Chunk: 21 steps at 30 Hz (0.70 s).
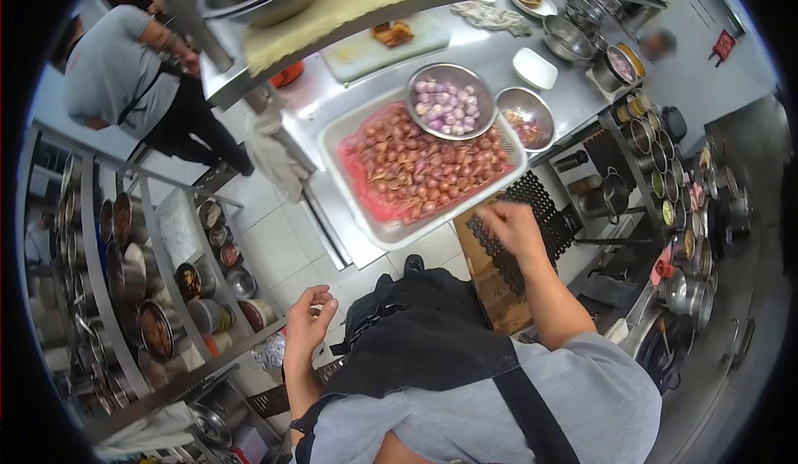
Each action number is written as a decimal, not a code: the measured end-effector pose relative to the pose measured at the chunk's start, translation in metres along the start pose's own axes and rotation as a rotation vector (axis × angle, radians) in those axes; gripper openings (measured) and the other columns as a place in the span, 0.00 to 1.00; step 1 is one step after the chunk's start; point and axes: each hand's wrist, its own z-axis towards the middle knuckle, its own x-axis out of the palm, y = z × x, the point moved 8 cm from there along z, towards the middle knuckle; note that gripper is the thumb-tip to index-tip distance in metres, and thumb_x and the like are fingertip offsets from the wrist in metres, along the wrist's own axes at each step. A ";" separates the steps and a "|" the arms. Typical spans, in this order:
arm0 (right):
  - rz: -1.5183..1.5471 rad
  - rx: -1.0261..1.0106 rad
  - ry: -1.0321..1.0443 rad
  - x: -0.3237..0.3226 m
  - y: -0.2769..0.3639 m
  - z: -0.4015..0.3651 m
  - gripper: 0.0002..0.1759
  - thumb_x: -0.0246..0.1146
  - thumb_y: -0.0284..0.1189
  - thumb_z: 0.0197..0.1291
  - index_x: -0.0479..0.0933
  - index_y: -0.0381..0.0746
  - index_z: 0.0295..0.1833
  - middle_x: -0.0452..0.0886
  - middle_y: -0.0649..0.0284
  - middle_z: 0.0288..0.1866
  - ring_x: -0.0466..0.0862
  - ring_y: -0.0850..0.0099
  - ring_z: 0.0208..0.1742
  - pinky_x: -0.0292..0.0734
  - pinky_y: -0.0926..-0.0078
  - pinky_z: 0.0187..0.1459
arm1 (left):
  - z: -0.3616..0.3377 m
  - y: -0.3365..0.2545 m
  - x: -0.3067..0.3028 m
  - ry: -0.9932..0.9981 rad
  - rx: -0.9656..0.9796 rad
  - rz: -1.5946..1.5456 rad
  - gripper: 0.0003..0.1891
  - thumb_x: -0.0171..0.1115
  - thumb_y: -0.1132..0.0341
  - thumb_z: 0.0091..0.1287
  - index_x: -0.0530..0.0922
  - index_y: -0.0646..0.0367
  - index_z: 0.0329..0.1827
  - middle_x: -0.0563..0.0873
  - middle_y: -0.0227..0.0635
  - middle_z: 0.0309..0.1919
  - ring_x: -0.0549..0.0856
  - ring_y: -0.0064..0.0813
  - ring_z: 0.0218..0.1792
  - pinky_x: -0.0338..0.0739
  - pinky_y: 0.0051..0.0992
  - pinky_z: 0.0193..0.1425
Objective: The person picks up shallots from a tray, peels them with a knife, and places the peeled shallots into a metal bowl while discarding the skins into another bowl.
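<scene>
A white tray point(391, 235) on the steel counter holds a heap of unpeeled shallots point(416, 165) on red mesh. On its far corner rests a metal bowl of peeled purple shallots point(451, 103). My right hand point(511, 225) hovers just off the tray's near right corner, above a black perforated mat point(540, 206). Its fingers are bunched together, and whether they hold anything is unclear. My left hand point(309, 319) is raised at my side over the floor, palm up with fingers loosely apart, holding nothing.
A smaller metal bowl of peelings point(525, 119), a white dish point(534, 68) and a cutting board point(366, 49) lie beyond the tray. Another person point(125, 73) stands at the upper left. Pot shelves point(141, 298) line the left, seasoning containers point(665, 173) the right.
</scene>
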 end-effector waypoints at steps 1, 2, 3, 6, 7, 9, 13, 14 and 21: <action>0.013 0.108 -0.021 -0.003 -0.008 0.005 0.13 0.65 0.32 0.63 0.83 0.31 0.35 0.81 0.64 0.21 0.78 0.78 0.21 0.73 0.76 0.24 | -0.001 -0.004 0.003 0.046 0.013 0.030 0.16 0.67 0.70 0.62 0.80 0.63 0.52 0.86 0.35 0.38 0.84 0.23 0.40 0.77 0.22 0.39; 0.011 0.167 -0.072 -0.006 -0.006 0.010 0.13 0.66 0.32 0.62 0.83 0.30 0.37 0.79 0.65 0.20 0.76 0.79 0.20 0.71 0.77 0.23 | -0.003 -0.009 0.004 0.089 0.026 0.062 0.16 0.67 0.70 0.62 0.80 0.63 0.52 0.86 0.35 0.37 0.84 0.22 0.40 0.77 0.22 0.39; 0.017 0.132 -0.115 -0.037 -0.023 0.063 0.13 0.66 0.32 0.62 0.83 0.30 0.37 0.79 0.65 0.20 0.76 0.79 0.20 0.71 0.77 0.23 | 0.045 -0.043 0.033 0.080 0.081 0.068 0.16 0.67 0.70 0.62 0.80 0.63 0.52 0.86 0.35 0.37 0.84 0.22 0.40 0.77 0.22 0.39; 0.082 0.117 -0.186 -0.051 -0.034 0.079 0.14 0.64 0.33 0.64 0.83 0.30 0.39 0.79 0.66 0.21 0.75 0.79 0.20 0.70 0.78 0.24 | 0.061 -0.068 0.053 0.161 0.112 0.153 0.15 0.67 0.70 0.62 0.80 0.63 0.51 0.87 0.38 0.37 0.85 0.26 0.41 0.78 0.25 0.39; 0.009 0.253 -0.156 -0.058 -0.031 0.081 0.14 0.64 0.33 0.64 0.83 0.30 0.39 0.80 0.66 0.22 0.75 0.80 0.20 0.70 0.79 0.24 | 0.076 -0.070 0.059 0.167 0.095 0.162 0.15 0.67 0.70 0.62 0.80 0.63 0.51 0.87 0.38 0.37 0.85 0.26 0.41 0.78 0.25 0.39; 0.131 0.191 -0.235 -0.057 -0.035 0.078 0.13 0.63 0.32 0.65 0.83 0.31 0.39 0.80 0.66 0.22 0.75 0.81 0.20 0.70 0.79 0.24 | 0.099 -0.078 0.064 0.178 0.222 0.220 0.15 0.66 0.71 0.61 0.79 0.64 0.51 0.86 0.42 0.40 0.86 0.32 0.42 0.80 0.28 0.40; 0.138 0.280 -0.240 -0.046 -0.066 0.043 0.13 0.65 0.31 0.63 0.83 0.30 0.42 0.81 0.63 0.22 0.76 0.80 0.19 0.70 0.78 0.24 | 0.146 -0.096 0.067 0.148 0.373 0.275 0.15 0.66 0.72 0.60 0.79 0.65 0.50 0.85 0.45 0.43 0.86 0.36 0.43 0.80 0.30 0.41; 0.148 0.325 -0.238 -0.044 -0.078 0.032 0.12 0.65 0.31 0.63 0.83 0.31 0.42 0.80 0.64 0.21 0.76 0.80 0.19 0.70 0.78 0.23 | 0.155 -0.104 0.067 0.130 0.413 0.299 0.16 0.66 0.73 0.59 0.78 0.65 0.50 0.85 0.46 0.44 0.86 0.37 0.43 0.81 0.31 0.41; 0.158 0.211 -0.426 -0.139 -0.057 0.088 0.11 0.65 0.29 0.62 0.83 0.31 0.40 0.82 0.61 0.23 0.79 0.77 0.22 0.72 0.78 0.26 | 0.179 -0.167 0.090 0.066 0.528 0.213 0.15 0.66 0.74 0.60 0.80 0.64 0.50 0.86 0.38 0.39 0.85 0.27 0.40 0.78 0.23 0.40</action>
